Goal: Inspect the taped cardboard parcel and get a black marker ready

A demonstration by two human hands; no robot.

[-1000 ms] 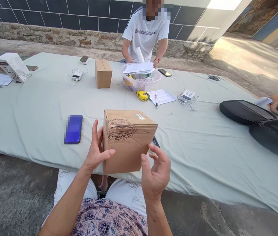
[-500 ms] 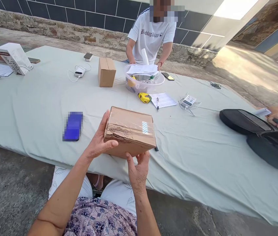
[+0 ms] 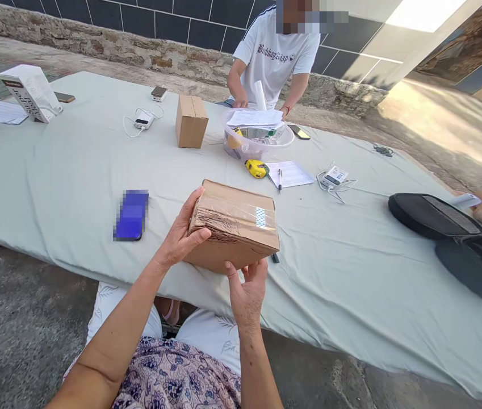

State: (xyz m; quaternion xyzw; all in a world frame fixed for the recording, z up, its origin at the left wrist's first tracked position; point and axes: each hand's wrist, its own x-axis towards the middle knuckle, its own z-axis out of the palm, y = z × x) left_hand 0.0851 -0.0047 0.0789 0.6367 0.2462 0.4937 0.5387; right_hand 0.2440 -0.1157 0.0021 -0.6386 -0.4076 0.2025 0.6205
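Observation:
A brown cardboard box with clear tape and a blue-and-white patterned strip is held tilted over the near side of the table. My left hand grips its left side, thumb across the near left corner. My right hand supports it from below at the near right, with the thumb on the front face and the other fingers partly hidden beneath. A small dark object shows just behind the box's right corner. To the left lies a phone with a blue screen, blurred out.
On the cloth-covered table stand a smaller cardboard box, a plastic basin, a yellow tape measure, paper and an open black case. A person in a white shirt is opposite; other people's hands show at both sides.
The whole view has shifted slightly, so things appear a little further right. Both hands keep hold of the box, which stays in much the same pose.

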